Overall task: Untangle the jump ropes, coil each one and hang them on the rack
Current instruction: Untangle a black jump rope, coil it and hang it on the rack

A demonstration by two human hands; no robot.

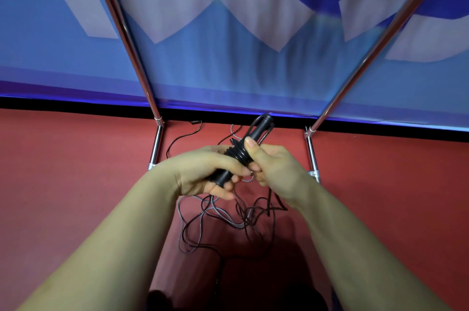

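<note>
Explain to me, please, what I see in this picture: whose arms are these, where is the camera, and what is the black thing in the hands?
There is no machine here. A person wears one wide camera on the head, so you look forward and down along that person's own two bare arms.

Both hands hold a pair of black jump rope handles, with black cord wound around their middle. The left hand grips the lower end; the right hand grips the wound part, thumb up along the handles.

Below the hands, on the red floor, lies a loose tangle of rope, dark cord mixed with a grey one. How many ropes there are I cannot tell.

The shiny metal poles belong to the rack, in front of a blue and white banner.
</note>
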